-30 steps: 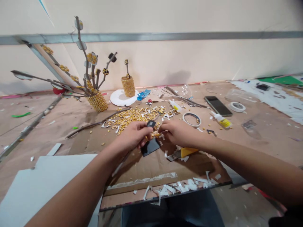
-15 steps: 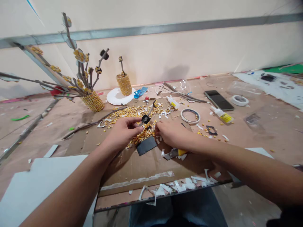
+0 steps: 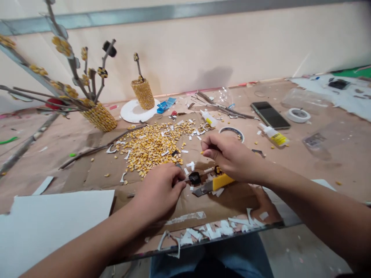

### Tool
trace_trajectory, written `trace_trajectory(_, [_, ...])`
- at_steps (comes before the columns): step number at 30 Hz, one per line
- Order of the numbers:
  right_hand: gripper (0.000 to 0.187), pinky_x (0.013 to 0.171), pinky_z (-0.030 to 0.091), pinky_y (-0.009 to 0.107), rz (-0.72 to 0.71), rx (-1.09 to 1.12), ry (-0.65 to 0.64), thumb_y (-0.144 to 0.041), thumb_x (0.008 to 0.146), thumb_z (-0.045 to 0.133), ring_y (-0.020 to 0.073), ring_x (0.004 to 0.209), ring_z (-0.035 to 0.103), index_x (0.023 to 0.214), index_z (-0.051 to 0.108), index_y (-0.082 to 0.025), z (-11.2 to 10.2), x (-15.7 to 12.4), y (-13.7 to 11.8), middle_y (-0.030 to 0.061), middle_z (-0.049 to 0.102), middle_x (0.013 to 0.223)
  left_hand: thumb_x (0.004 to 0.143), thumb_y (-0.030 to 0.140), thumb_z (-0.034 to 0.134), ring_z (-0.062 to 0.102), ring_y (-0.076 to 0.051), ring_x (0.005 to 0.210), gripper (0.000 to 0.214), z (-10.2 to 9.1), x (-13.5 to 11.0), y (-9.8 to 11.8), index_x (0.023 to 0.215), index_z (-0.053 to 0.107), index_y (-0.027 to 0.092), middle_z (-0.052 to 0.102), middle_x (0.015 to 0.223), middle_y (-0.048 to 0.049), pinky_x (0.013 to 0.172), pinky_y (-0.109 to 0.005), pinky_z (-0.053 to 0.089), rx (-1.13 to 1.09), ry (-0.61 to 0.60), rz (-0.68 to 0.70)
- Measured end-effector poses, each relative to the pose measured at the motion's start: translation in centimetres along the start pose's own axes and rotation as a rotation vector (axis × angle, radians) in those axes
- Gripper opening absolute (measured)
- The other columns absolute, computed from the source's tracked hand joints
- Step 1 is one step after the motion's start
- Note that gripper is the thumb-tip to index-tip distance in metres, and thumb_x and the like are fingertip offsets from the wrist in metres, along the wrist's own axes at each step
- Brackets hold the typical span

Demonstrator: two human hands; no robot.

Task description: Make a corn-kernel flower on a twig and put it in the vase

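Observation:
My left hand (image 3: 162,187) is closed around a thin twig that carries a black disc (image 3: 194,178). The twig lies low over the cardboard, its far end bearing a small black-and-yellow flower (image 3: 217,170). My right hand (image 3: 227,154) is raised just beyond the twig, thumb and fingers pinched together, with a yellow corn kernel (image 3: 202,153) showing at the fingertips. Under its wrist side lies a yellow utility knife (image 3: 222,182) with the blade pointing left. A spread pile of corn kernels (image 3: 153,144) covers the cardboard (image 3: 95,162) beyond my left hand.
At the back left stand a kernel-covered pot (image 3: 100,117) with branches and a smaller pot (image 3: 143,94) on a white disc (image 3: 130,112). Glue bottles (image 3: 274,135), tape rolls (image 3: 298,115) and a phone (image 3: 270,114) lie right. Paper scraps (image 3: 214,231) line the front edge.
My left hand has lowered the twig toward me, tilting it to the right. My right hand has lifted away from the kernels, up and to the right. The view has shifted slightly.

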State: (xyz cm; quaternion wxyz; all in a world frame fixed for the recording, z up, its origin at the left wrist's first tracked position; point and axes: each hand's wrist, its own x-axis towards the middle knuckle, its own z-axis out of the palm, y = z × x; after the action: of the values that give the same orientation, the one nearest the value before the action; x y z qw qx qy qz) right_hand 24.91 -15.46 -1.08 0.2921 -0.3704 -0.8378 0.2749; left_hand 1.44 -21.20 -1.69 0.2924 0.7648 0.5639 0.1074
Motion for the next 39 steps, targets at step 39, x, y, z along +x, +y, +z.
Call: trace_trajectory(39, [0.006, 0.057, 0.036, 0.031, -0.053, -0.449, -0.525, -0.023, 0.077, 0.079, 0.0188, 0.064, 0.062, 0.08, 0.074, -0.021, -1.7, -2.6, -0.6, 0.0036, 0.07, 0.079, 0.081, 0.032, 0.088, 0.051, -0.004, 0.052, 0.029, 0.5, 0.6, 0.5, 0.081, 0.066, 0.014, 0.061, 0.066, 0.003, 0.052, -0.014, 0.039, -1.456, 0.025, -0.165])
